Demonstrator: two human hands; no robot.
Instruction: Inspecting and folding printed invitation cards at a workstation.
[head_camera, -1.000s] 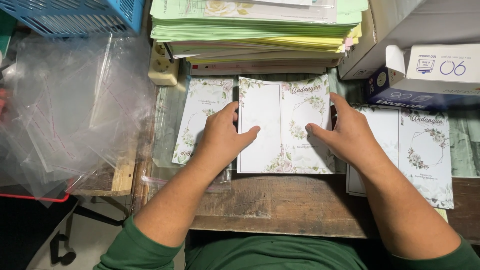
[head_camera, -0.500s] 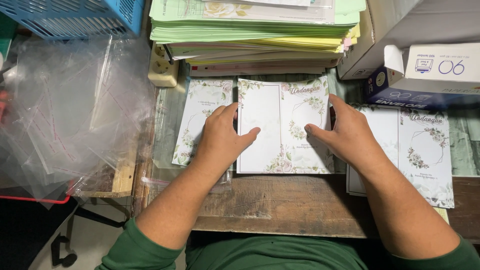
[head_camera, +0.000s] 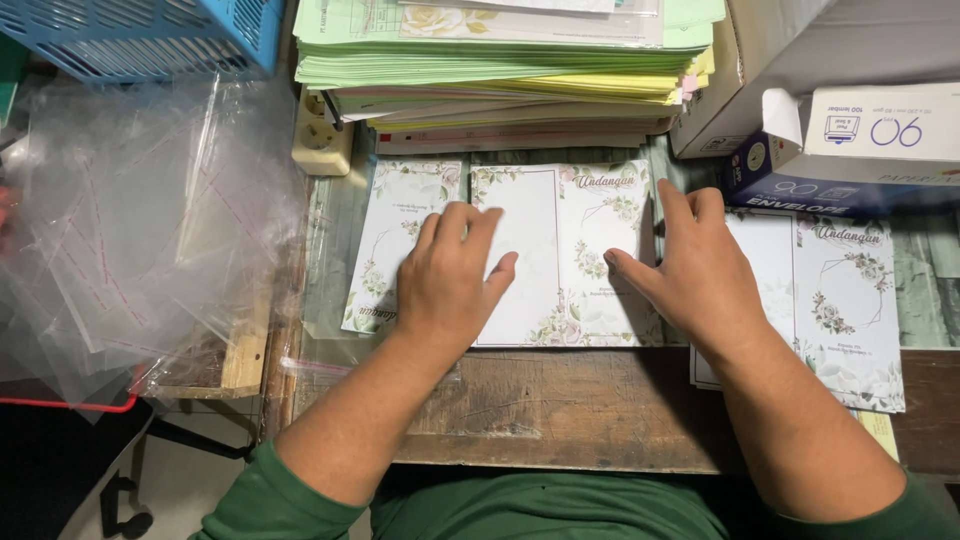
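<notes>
paper stack behind card, bags left

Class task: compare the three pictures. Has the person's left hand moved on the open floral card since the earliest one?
Barely. The left hand still lies flat on the left half of the open card, its thumb just short of the centre fold and equally far below the paper stack.

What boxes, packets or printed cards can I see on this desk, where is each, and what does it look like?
Envelope box: far right, white and dark blue, flap open.
Cardboard carton: top right, plain grey-white.
Floral card: centre, white, open under left hand and right hand.
Clear plastic sleeves: left, loose heap.
</notes>
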